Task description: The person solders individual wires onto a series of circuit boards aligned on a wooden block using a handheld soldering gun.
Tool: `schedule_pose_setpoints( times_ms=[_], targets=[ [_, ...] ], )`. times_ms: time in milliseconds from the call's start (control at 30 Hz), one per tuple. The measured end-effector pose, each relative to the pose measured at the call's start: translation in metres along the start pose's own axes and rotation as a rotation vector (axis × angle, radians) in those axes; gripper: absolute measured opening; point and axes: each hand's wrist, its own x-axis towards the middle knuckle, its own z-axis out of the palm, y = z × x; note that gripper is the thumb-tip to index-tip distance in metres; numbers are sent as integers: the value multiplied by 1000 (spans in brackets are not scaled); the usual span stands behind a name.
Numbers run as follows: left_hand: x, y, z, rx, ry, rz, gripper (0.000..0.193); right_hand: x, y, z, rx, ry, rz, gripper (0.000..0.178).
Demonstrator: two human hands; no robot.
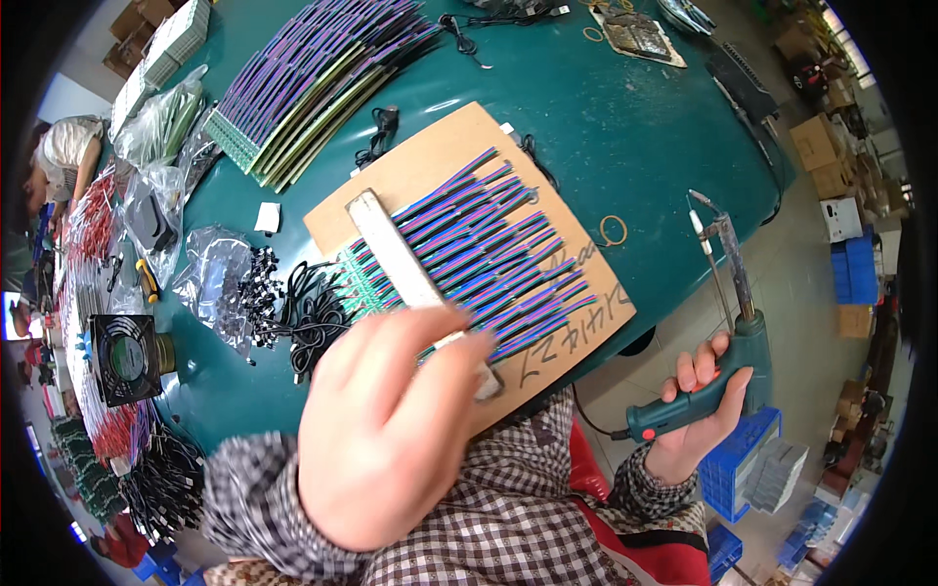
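My right hand (699,396) is wrapped round the green handle of a soldering gun (745,337), its metal tip and thin solder feed tube pointing up, clear of the board. My left hand (386,420), blurred by motion, has its fingers closed over the lower part of a flat pale metal bar (396,249). The bar lies across a row of multicoloured ribbon wires (489,259), near their green circuit board ends (360,278). Beneath them is a brown fibreboard (440,146) with handwriting on it. Black cables (313,313) lead off the boards' left side.
A tall stack of wired circuit panels (313,78) stands on the green table (547,127). To the left are plastic bags (210,278), a small black fan (125,359) and yellow-handled pliers (147,280). Blue crates (740,464) stand low at right. Another person (73,161) is at far left.
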Motion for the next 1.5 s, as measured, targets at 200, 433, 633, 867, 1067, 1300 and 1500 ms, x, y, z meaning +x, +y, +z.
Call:
schedule_pose_setpoints(
  times_ms=[200, 433, 633, 867, 1067, 1300, 1500],
  targets=[
    [124, -24, 75, -33, -342, 174, 15, 8, 2, -27, 168, 42, -27, 42],
    [165, -29, 106, -53, -760, 49, 18, 9, -3, -56, 209, 174, -38, 41],
    [168, -48, 133, -107, -631, 107, 12, 16, -1, -62, 232, 127, -13, 40],
    [185, -43, 104, -929, 313, -135, 14, 17, 0, -48, 246, 35, -18, 40],
    [154, -28, 39, -987, 403, -344, 24, 18, 6, -20, 193, -27, -31, 42],
    [48, 3, -7, -1245, 180, -487, 26, 18, 17, 40, 56, -229, 13, 48],
    [-9, 7, -27, -1369, 50, -570, 34, 2, 24, 103, -264, -389, 68, 50]
  ],
)
